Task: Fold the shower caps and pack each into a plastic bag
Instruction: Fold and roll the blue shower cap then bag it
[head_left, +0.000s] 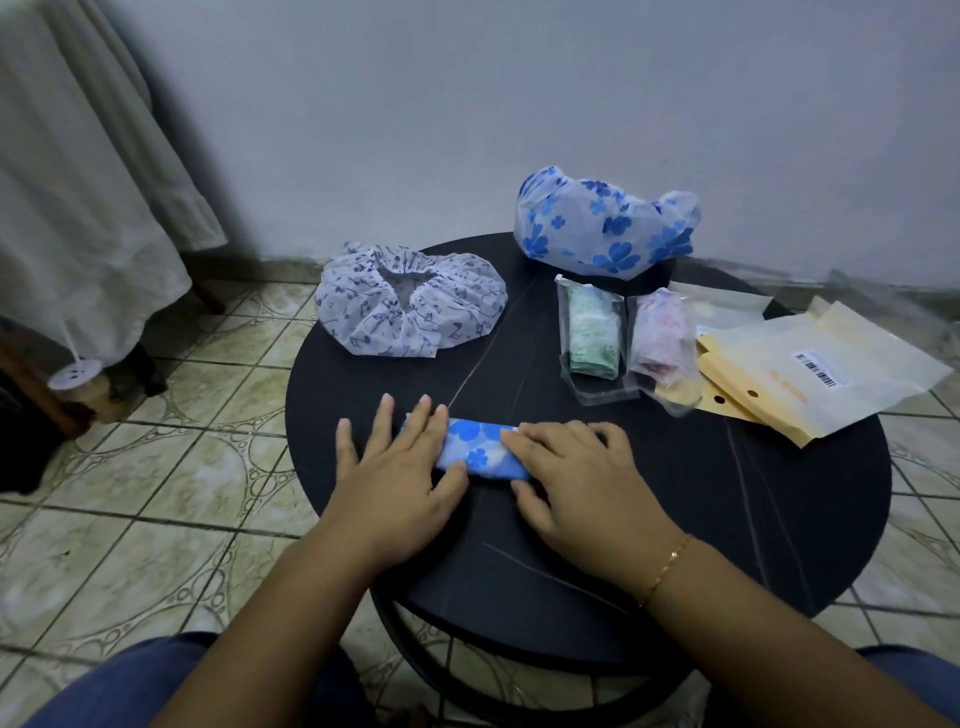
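Observation:
A blue flowered shower cap (475, 448), folded into a narrow strip, lies near the front of the round black table (675, 519). My left hand (400, 467) presses flat on its left end with fingers straight. My right hand (571, 478) lies over its right end, fingers bent over the fold. An unfolded white cap with dark blue music notes (410, 301) sits at the back left. Another blue flowered cap (602, 223) stands puffed up at the back. Two clear bags hold folded caps, one green (592, 332) and one pink (660, 338).
A pile of clear plastic bags with yellow card backing (810, 369) lies on the table's right side. A cloth-covered piece of furniture (88, 208) stands on the tiled floor to the left. A pale wall is close behind the table.

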